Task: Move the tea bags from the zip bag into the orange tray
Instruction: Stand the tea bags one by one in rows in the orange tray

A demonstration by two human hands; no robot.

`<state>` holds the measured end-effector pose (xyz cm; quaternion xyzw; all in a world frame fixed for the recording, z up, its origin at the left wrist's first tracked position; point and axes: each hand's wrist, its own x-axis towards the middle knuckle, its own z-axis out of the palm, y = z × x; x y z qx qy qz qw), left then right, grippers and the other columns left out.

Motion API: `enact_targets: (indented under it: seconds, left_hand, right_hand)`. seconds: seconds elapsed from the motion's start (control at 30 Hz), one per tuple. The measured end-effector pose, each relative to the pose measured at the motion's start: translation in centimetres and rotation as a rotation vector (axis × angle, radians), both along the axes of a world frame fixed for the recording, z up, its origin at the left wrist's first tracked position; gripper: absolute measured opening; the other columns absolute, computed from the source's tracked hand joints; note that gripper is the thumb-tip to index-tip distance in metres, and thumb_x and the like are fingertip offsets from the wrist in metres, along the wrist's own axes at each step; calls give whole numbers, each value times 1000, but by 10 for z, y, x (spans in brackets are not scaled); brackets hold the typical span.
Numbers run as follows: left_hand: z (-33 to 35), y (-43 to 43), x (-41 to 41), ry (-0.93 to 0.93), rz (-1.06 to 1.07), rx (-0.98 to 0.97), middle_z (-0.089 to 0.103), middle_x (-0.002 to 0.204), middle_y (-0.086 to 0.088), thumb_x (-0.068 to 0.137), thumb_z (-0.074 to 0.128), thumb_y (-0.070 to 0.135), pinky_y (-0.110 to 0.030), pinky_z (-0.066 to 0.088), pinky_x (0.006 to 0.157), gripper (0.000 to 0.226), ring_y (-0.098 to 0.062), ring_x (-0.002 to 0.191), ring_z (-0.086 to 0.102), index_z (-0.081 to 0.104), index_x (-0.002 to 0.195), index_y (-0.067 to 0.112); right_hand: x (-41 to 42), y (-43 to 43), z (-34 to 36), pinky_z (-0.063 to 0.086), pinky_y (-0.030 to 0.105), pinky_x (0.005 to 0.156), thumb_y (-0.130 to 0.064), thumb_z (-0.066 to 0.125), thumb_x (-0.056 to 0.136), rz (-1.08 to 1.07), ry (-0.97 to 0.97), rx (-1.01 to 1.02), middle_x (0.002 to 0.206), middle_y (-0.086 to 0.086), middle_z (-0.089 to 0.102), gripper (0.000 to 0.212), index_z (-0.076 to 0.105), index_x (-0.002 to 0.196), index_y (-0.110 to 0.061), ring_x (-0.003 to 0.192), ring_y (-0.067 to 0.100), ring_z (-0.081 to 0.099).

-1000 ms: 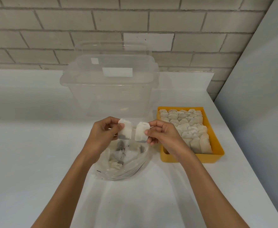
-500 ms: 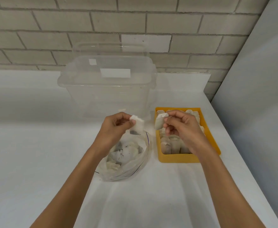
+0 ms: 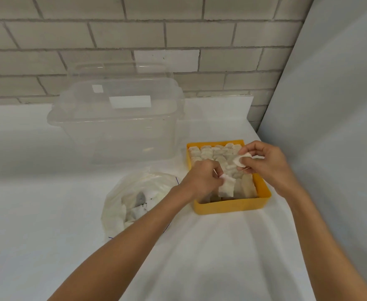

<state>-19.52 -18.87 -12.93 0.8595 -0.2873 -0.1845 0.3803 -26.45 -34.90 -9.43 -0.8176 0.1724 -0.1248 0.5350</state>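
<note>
The orange tray [image 3: 232,207] sits right of centre on the white table, packed with rows of white tea bags [image 3: 210,153]. My left hand [image 3: 202,180] is over the tray's near end and pinches one tea bag [image 3: 227,187] that hangs down into the tray. My right hand [image 3: 267,162] hovers over the tray's right side and pinches another tea bag [image 3: 240,160]. The clear zip bag [image 3: 134,198] lies open left of the tray with several tea bags and dark crumbs inside; my left forearm crosses its near edge.
A large clear plastic bin [image 3: 117,124] with its lid propped behind stands at the back, just beyond the zip bag and tray. A brick wall [image 3: 134,40] runs along the back, and a grey panel [image 3: 330,127] closes the right side.
Both hands have moved right from above the zip bag to over the orange tray, each still carrying its tea bag. The left hand's bag is now lowered into the tray's near end.
</note>
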Motion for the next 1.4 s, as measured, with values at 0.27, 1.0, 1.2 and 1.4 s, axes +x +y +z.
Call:
enact_targets:
  seconds: [0.27, 1.0, 1.2, 1.4]
  left_hand:
    - [-17, -26, -6, -8, -29, 169, 61, 108, -11, 85, 65, 14, -35, 52, 82, 8, -25, 94, 62, 61, 93, 16]
    - [-14, -33, -12, -112, 4, 350, 49, 121, -12, 90, 60, 17, -37, 47, 81, 22, -31, 103, 58, 57, 112, 11]
    - [-14, -31, -14, -124, 25, 380, 52, 119, -12, 84, 69, 26, -36, 47, 83, 34, -29, 104, 57, 56, 110, 11]
    - [3, -12, -3, -143, 104, 247, 56, 104, -1, 83, 67, 43, -36, 48, 81, 36, -23, 100, 58, 56, 104, 16]
  right_hand:
    - [-10, -17, 0, 51, 24, 50, 8, 60, 78, 40, 95, -199, 91, 6, 61, 38, 62, 98, -25, 60, 13, 64]
    - [-13, -26, 18, 40, 14, 65, -13, 67, 86, 226, 188, -475, 83, -6, 70, 21, 72, 83, -33, 73, 3, 59]
    - [-12, -24, 18, 38, 13, 62, -11, 67, 86, 227, 206, -497, 82, -9, 65, 19, 71, 90, -30, 71, 1, 57]
    - [-12, -25, 20, 38, 13, 60, -10, 66, 86, 208, 215, -495, 78, -10, 64, 18, 68, 81, -27, 67, -1, 56]
